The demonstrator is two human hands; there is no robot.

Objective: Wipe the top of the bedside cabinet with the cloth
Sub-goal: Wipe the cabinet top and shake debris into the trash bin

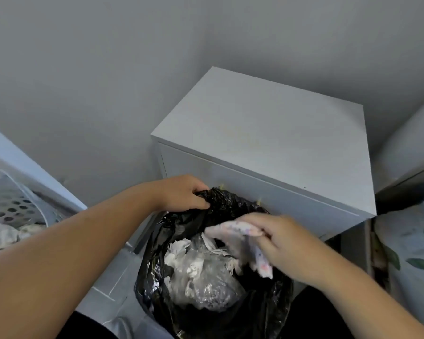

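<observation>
The white bedside cabinet (267,133) stands against the grey wall, and I see nothing lying on its flat top. In front of it sits a black bin bag (230,319), open at the top. My left hand (184,193) grips the bag's far rim and holds it open. My right hand (284,243) hangs over the bag's mouth, closed on a crumpled white cloth (233,230) with small coloured marks. The cloth is blurred. Inside the bag lie crumpled white tissues and clear plastic (201,272).
A white perforated laundry basket (8,206) with fabric in it stands at the left. At the right edge is bedding with a green leaf print (416,253). Pale floor tiles (108,285) show between basket and bag.
</observation>
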